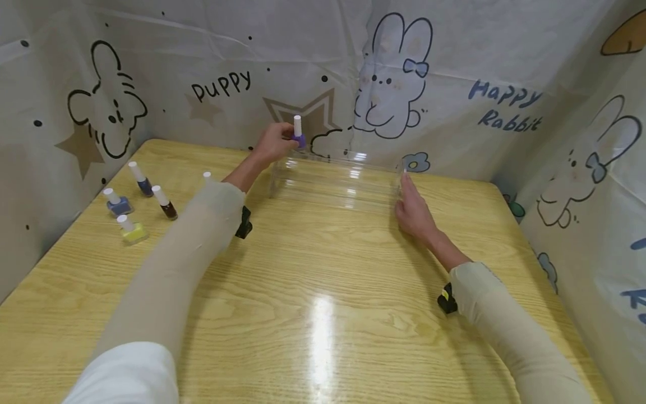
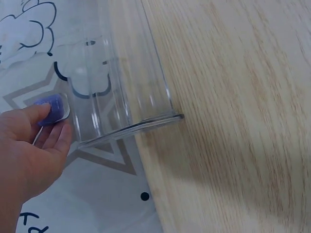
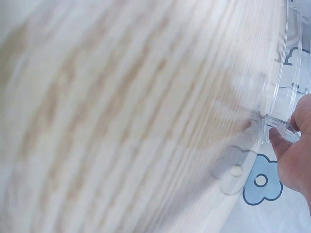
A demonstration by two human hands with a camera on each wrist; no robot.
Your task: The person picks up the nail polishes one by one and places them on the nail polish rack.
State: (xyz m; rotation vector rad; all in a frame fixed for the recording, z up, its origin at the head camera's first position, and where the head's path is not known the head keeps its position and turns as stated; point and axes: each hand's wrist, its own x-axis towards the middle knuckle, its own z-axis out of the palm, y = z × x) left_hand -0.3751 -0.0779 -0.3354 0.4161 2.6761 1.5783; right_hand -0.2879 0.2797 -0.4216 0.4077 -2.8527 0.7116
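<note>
A purple nail polish bottle point(image 1: 299, 139) with a white cap is upright in the fingers of my left hand point(image 1: 275, 143), at the left end of the clear acrylic stepped rack point(image 1: 338, 191). In the left wrist view, thumb and fingers pinch the purple bottle point(image 2: 53, 109) close beside the rack's top step point(image 2: 87, 119). The rack stands near the table's back edge. My right hand point(image 1: 416, 212) grips its right end panel; thumb and finger of the right hand point(image 3: 294, 158) are at that panel's edge in the right wrist view.
On the table's left side stand several white-capped nail polish bottles: dark blue point(image 1: 144, 186), greyish blue point(image 1: 120, 206), yellow point(image 1: 134, 232) and dark brown point(image 1: 169, 210). Another white cap point(image 1: 207, 176) shows behind the left forearm. A printed cloth point(image 1: 303, 56) hangs behind the wooden table point(image 1: 323, 258).
</note>
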